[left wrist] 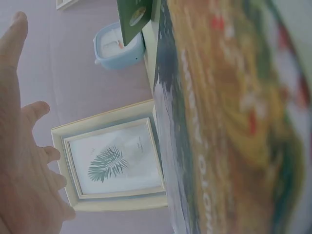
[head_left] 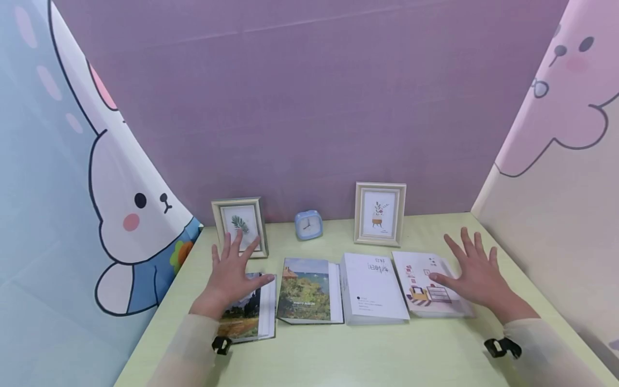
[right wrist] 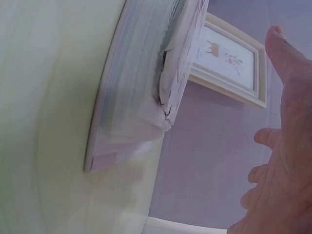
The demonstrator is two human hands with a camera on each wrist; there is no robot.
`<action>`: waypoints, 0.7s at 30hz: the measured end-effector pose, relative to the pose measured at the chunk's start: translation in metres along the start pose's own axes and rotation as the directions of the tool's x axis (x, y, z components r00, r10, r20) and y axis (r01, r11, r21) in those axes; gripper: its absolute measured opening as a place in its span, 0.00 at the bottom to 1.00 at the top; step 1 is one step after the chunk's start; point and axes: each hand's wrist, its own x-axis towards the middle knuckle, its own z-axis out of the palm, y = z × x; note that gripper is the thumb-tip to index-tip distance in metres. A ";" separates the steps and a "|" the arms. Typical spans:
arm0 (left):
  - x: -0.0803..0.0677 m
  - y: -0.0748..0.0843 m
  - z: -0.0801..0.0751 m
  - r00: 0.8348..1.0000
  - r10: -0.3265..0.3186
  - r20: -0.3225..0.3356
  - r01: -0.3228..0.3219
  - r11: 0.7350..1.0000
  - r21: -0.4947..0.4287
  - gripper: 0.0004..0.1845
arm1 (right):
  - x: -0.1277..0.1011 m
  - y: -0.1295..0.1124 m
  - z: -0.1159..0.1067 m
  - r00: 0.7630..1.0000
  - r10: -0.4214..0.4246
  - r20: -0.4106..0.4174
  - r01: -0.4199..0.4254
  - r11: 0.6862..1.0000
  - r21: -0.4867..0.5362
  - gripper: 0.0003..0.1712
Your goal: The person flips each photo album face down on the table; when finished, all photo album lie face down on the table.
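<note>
My left hand, fingers spread, hovers over a photo album with a landscape cover, partly hiding it. In the left wrist view, that album's cover looms close and blurred, apart from the hand. On the other side, my right hand spreads its fingers above the right edge of a book with a furniture drawing. The right wrist view shows this book's page edges and a crumpled cover corner. Between them lie a second photo album and a thick white book. Neither hand holds anything.
Behind the row stand a leaf-picture frame, a small blue clock and a potted-plant picture frame. A purple backdrop closes off the back of the pale table; printed cloth panels flank both sides.
</note>
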 end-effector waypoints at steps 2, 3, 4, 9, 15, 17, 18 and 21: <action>0.000 0.002 0.000 1.000 0.002 0.001 -0.002 1.000 -0.007 0.60 | -0.002 0.001 0.000 1.000 -0.002 -0.001 0.002 1.000 0.003 0.65; 0.000 0.003 0.000 1.000 0.002 0.005 -0.002 1.000 -0.011 0.60 | -0.002 0.001 0.000 1.000 -0.003 -0.001 0.003 1.000 0.005 0.65; 0.000 0.004 0.000 1.000 0.001 0.009 -0.001 1.000 -0.014 0.60 | -0.003 0.001 0.000 1.000 -0.004 -0.002 0.004 1.000 0.007 0.64; 0.000 0.012 0.001 1.000 0.010 0.005 -0.010 0.999 -0.038 0.57 | -0.009 0.001 0.002 1.000 -0.009 -0.007 0.009 1.000 0.022 0.63; -0.002 0.025 0.003 0.999 0.045 -0.023 -0.046 0.997 -0.055 0.53 | -0.016 -0.003 0.000 1.000 -0.009 -0.018 0.010 0.999 0.038 0.63; -0.003 0.030 0.005 0.998 0.057 -0.040 -0.060 0.996 -0.071 0.52 | -0.018 -0.005 -0.001 1.000 -0.007 -0.022 0.008 0.999 0.049 0.63; -0.004 0.032 0.006 0.997 0.062 -0.046 -0.065 0.995 -0.077 0.52 | -0.020 -0.006 -0.002 1.000 -0.006 -0.023 0.007 0.999 0.054 0.63; -0.005 0.039 0.009 0.995 0.079 -0.065 -0.086 0.990 -0.113 0.50 | -0.023 -0.008 -0.003 1.000 -0.003 -0.025 0.005 0.997 0.072 0.62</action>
